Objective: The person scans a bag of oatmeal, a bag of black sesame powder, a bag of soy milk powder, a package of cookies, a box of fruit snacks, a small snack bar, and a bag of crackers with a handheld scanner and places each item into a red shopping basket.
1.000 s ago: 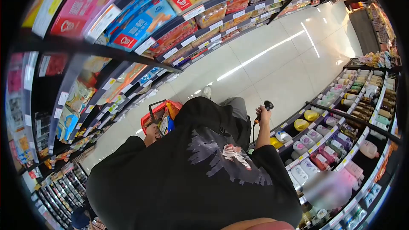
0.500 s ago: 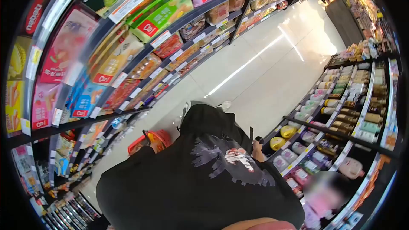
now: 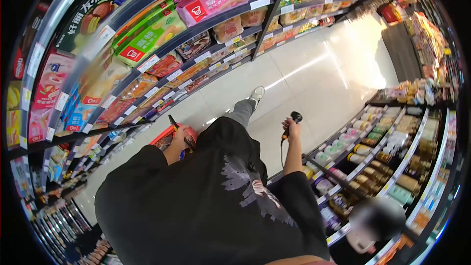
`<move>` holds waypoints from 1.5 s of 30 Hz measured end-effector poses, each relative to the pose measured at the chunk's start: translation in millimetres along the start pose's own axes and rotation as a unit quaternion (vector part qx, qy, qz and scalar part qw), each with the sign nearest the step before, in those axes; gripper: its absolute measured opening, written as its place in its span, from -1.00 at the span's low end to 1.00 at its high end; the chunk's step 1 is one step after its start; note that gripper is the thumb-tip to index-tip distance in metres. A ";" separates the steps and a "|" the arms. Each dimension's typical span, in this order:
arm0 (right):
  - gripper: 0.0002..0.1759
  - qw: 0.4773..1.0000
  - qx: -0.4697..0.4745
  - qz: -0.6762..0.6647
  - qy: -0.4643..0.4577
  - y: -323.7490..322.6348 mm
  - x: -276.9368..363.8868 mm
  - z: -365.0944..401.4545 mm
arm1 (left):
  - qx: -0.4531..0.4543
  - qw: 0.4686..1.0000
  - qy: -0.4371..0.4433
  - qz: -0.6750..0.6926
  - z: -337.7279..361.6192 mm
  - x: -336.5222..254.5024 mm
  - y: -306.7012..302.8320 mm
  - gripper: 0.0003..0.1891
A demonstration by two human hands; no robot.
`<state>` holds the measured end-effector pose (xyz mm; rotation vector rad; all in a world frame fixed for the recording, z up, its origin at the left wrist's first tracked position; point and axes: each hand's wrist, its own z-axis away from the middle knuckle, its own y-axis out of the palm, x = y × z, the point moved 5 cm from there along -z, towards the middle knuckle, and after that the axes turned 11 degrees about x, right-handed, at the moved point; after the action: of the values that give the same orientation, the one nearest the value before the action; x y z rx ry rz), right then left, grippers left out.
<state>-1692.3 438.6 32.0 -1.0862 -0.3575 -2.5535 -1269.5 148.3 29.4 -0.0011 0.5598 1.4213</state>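
My left hand [image 3: 182, 136] is closed around the black handle [image 3: 172, 121] of a red shopping basket [image 3: 164, 136], which hangs low beside my left leg. Part of the basket is covered by my hand and black shirt; what lies inside cannot be made out well. Out in front on the right, my right hand [image 3: 293, 128] grips a black handheld device [image 3: 296, 116] with a rounded head and orange trim. A thin cord or strap hangs down from it. Beyond this hand, to the right, stand shelves of bottles.
Snack shelves [image 3: 211, 5] with green and pink biscuit packs curve along the left. Bottles and jars fill the right shelves [image 3: 363, 147]. Between them a shiny tiled floor [image 3: 235, 81] runs ahead to a brown display stand [image 3: 400, 51]. A blurred patch [image 3: 377, 218] covers part of the lower right.
My right hand has swung forward and up with the black device, away from the right shelves. One foot now shows stepping ahead. The left hand with the basket shows more clearly, and the shelves have shifted.
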 end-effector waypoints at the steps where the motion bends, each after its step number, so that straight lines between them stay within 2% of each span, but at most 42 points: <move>1: -0.81 1.000 0.023 0.003 0.012 7.7 10.2 -12.1 | 0.010 0.999 0.027 0.014 -8.2 -0.4 13.7 -0.58; 2: -0.81 0.999 0.047 -0.001 0.013 12.8 21.5 -22.2 | 0.006 0.999 0.029 0.022 -15.6 -1.2 25.1 -0.58; 4: -0.81 0.998 0.061 -0.001 0.014 14.2 40.8 -43.7 | 0.069 0.997 0.023 0.017 -36.5 -7.3 59.8 -0.55; 6: -0.84 0.997 0.077 0.006 0.031 7.5 60.8 -63.2 | 0.070 0.997 0.017 0.036 -60.8 -6.4 95.3 -0.54; 8: -0.87 0.997 0.050 0.042 0.045 -12.4 78.9 -74.0 | 0.001 0.999 0.026 0.041 -83.7 -8.3 122.4 -0.53; 10: -0.87 0.997 0.038 0.050 0.055 -43.0 89.8 -85.0 | 0.004 0.999 0.029 0.030 -100.0 -13.9 159.8 -0.56; 14: -0.87 0.995 -0.052 0.015 0.084 -122.7 89.7 -100.3 | -0.019 0.999 -0.025 0.025 -140.4 -13.7 235.2 -0.66; 16: -0.84 0.987 -0.111 0.011 0.116 -164.7 76.1 -100.3 | 0.019 0.999 0.020 0.047 -158.9 -14.9 257.4 -0.68; 17: -0.83 0.986 -0.131 -0.020 0.099 -189.0 58.5 -105.0 | -0.007 1.000 0.013 0.009 -157.1 -19.9 274.9 -0.70; 18: -0.82 0.982 -0.140 -0.014 0.125 -195.3 66.8 -94.1 | -0.005 1.000 0.017 0.005 -162.8 -27.7 289.5 -0.70; 20: -0.75 0.973 -0.186 0.011 0.139 -219.1 66.0 -84.7 | -0.029 0.998 -0.044 -0.020 -171.2 -23.1 311.8 -0.71; 24: -0.68 0.959 -0.162 0.039 0.227 -237.8 101.3 -78.8 | -0.024 1.000 -0.006 0.008 -185.5 -31.1 376.4 -0.71; 26: -0.77 0.972 -0.145 -0.040 0.182 -272.6 92.4 -114.3 | -0.020 0.999 0.002 0.029 -217.1 -23.2 396.0 -0.72; 27: -0.77 0.972 -0.145 -0.042 0.181 -283.0 106.4 -134.0 | -0.019 0.999 0.002 0.027 -226.0 -23.0 415.6 -0.72; 29: -0.75 0.960 -0.209 0.004 0.185 -302.4 151.0 -165.9 | -0.128 0.991 0.018 0.020 -236.4 -24.6 447.7 -0.70; 30: -0.75 0.966 -0.226 0.036 0.124 -338.1 137.5 -204.9 | -0.130 0.991 0.017 0.015 -237.6 -21.7 469.4 -0.70; 31: -0.76 0.973 -0.185 0.033 0.131 -346.6 169.5 -223.1 | -0.182 0.983 0.037 0.009 -236.1 -22.8 486.1 -0.69; 32: -0.80 0.979 -0.165 0.057 0.106 -379.4 164.7 -261.1 | -0.235 0.970 0.059 0.002 -231.2 -26.1 501.7 -0.68; 33: -0.81 0.981 -0.170 0.053 0.074 -367.7 227.1 -262.9 | -0.238 0.969 0.061 0.001 -231.3 -19.7 508.6 -0.68; 34: -0.83 0.975 -0.180 0.061 0.114 -371.2 267.0 -275.3 | -0.249 0.967 0.058 0.021 -234.8 -9.6 513.5 -0.68; 36: -0.83 0.987 -0.141 0.034 0.075 -393.2 311.9 -327.6 | -0.254 0.963 0.062 0.056 -251.5 -8.7 551.7 -0.68; 37: -0.77 0.988 -0.109 0.061 0.090 -412.1 320.5 -358.9 | -0.274 0.961 0.041 -0.016 -239.8 -8.7 572.5 -0.69; 38: -0.79 0.989 -0.098 0.071 0.080 -419.3 341.2 -383.4 | -0.295 0.952 0.016 -0.084 -230.2 -2.4 584.9 -0.69; 39: -0.79 0.988 -0.088 0.095 0.087 -425.1 362.5 -409.3 | -0.251 0.965 0.038 -0.064 -238.6 7.6 597.9 -0.68; 40: -0.79 0.985 -0.077 0.121 0.094 -427.0 385.4 -434.3 | -0.261 0.964 0.036 -0.042 -255.4 22.3 608.4 -0.68; 42: -0.83 0.982 -0.048 0.151 0.104 -422.8 427.3 -483.2 | -0.363 0.930 0.042 -0.046 -288.5 47.4 630.3 -0.69; 43: -0.84 0.982 -0.036 0.151 0.104 -414.5 448.1 -503.7 | -0.367 0.929 0.039 -0.031 -283.9 49.2 651.1 -0.69; 45: -0.84 0.982 -0.017 0.162 0.092 -391.4 484.7 -547.4 | -0.185 0.976 0.003 -0.112 -295.7 41.5 710.3 -0.71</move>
<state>-2517.9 496.7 -21.0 -0.8306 -0.0807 -2.3476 -2036.2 212.1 -12.4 -0.3562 0.2817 1.2860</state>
